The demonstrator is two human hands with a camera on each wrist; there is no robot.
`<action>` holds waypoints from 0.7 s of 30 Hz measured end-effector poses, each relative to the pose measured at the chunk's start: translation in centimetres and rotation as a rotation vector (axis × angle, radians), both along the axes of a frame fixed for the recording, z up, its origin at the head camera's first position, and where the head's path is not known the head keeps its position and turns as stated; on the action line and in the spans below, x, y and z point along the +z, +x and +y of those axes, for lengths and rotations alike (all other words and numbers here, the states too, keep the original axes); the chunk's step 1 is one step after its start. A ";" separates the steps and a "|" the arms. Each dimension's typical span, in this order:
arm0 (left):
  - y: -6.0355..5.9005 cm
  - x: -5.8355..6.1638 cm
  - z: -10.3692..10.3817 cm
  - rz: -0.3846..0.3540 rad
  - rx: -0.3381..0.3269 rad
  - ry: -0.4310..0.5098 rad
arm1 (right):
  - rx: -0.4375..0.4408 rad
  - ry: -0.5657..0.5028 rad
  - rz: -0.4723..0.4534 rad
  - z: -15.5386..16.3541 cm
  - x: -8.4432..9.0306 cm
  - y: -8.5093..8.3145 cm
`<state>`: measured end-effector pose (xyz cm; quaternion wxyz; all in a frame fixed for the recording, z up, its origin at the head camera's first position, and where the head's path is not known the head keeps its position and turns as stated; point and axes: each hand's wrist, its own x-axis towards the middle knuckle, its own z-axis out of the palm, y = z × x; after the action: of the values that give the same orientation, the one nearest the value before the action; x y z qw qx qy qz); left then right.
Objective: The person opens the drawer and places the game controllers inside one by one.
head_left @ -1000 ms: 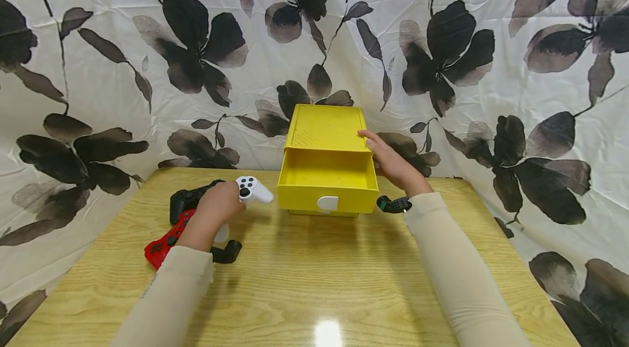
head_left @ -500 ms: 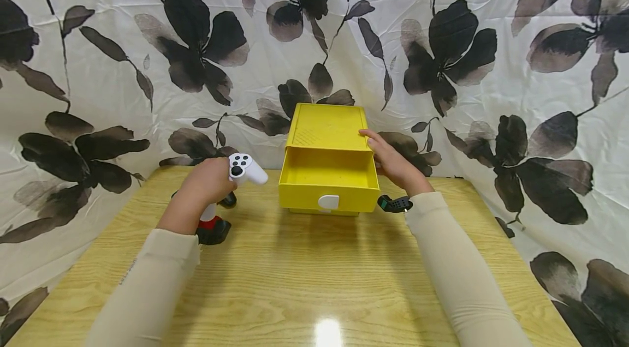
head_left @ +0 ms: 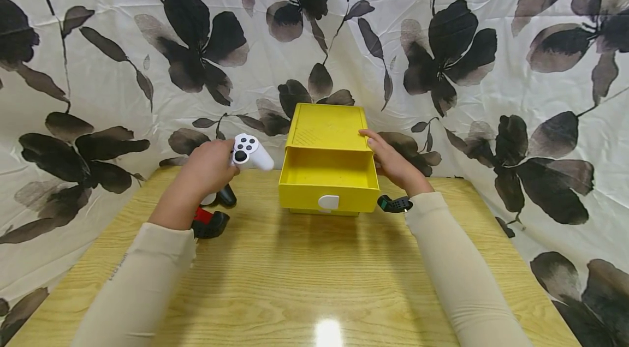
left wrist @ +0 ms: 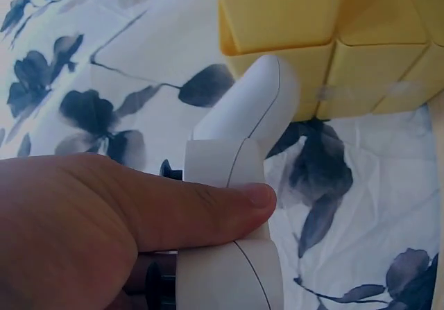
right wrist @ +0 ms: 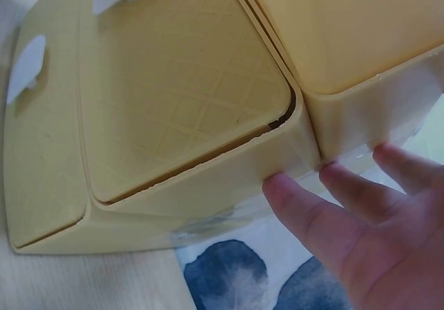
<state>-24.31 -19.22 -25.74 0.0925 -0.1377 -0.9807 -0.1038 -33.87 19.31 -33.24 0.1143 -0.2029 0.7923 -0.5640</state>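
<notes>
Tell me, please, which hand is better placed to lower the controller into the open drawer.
Probably the left hand: it holds the white controller beside the drawer; the right hand touches the yellow unit.

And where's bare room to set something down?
Widest patch: tabletop before the yellow unit, between both sleeves. The pulled-out drawer looks bare inside too. Crowded: left, where the left grip holds a white controller near a red piece and black handle; and the unit's right side, where the right grip rests.

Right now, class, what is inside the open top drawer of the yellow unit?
The top drawer shows only its own yellow inner surfaces. Its rear is covered by the top panel, so anything back there cannot be seen.
</notes>
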 end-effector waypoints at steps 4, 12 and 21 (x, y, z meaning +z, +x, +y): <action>0.2 0.9 0.2 0.028 -0.017 -0.004 | 0.002 0.000 0.002 0.0 0.0 0.0; 0.4 2.0 0.5 0.070 -0.073 -0.004 | 0.002 0.001 0.002 0.0 0.1 0.1; 0.5 3.3 1.5 0.051 -0.086 -0.016 | -0.001 0.003 0.001 0.0 0.2 0.2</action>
<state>-23.86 -17.76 -22.48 0.1120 -0.1832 -0.9719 -0.0964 -33.70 19.29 -33.09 0.1137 -0.2026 0.7935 -0.5625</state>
